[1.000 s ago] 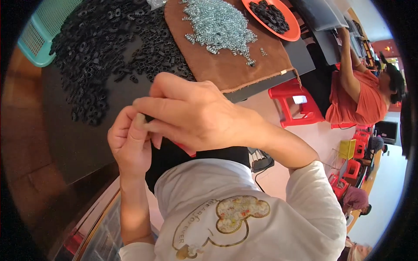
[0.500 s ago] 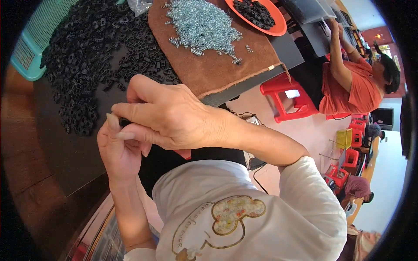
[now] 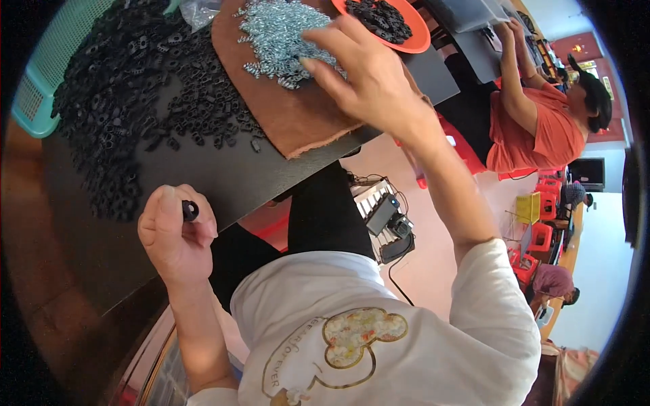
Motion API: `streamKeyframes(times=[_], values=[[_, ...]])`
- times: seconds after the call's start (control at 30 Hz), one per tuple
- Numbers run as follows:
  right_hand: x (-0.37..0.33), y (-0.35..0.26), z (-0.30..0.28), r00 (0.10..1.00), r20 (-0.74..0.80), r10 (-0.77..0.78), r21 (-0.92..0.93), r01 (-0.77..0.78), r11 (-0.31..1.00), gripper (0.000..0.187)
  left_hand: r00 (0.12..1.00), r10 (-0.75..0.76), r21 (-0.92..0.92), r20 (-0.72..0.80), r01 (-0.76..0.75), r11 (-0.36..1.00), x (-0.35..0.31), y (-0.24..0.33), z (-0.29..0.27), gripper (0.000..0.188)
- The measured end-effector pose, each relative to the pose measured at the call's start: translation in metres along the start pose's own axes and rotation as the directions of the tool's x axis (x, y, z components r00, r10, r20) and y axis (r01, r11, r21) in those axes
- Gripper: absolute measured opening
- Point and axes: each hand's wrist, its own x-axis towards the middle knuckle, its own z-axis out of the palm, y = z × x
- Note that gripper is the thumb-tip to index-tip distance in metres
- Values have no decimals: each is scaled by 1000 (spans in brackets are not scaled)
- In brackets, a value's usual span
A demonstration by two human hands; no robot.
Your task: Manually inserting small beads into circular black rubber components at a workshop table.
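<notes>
My left hand point(image 3: 175, 237) is closed around a small black plastic part point(image 3: 190, 210), whose round hole shows between thumb and fingers. It hovers at the table's near edge. Over the right side of a heap of small silvery coil springs point(image 3: 274, 37), my right hand point(image 3: 369, 74) has its thumb and fingers apart, with nothing visible between them. The springs lie on a brown cloth mat point(image 3: 298, 128). A wide spread of loose black plastic parts point(image 3: 108, 115) covers the dark table point(image 3: 203, 176) to the left of the mat.
An orange-red plate point(image 3: 421, 42) of black pieces stands beyond the mat. A green plastic basket point(image 3: 34, 115) is at the far left, and a clear plastic bag point(image 3: 198, 15) lies near the springs. At right, a person in an orange-red shirt point(image 3: 535, 125) works at another table.
My right hand has left my left hand and moved right and away to the springs. My left hand keeps the black part, now in plainer view.
</notes>
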Motion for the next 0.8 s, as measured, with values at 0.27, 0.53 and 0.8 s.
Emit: streamKeyframes(times=[0.27, 0.53, 0.8], values=[[-7, 8, -2, 986, 167, -5, -63, 16, 998, 26, 999, 30, -87, -17, -31, 996, -2, -6, -3, 37], [-30, 13, -17, 973, 232, -12, 54, -1, 999, 30, 1000, 27, -55, 0, -27, 998, -2, -6, -3, 40], [-27, -1, -2, 986, 160, -39, -11, 41, 999, 21, 999, 31, -84, -22, -33, 996, -2, -9, -3, 43]])
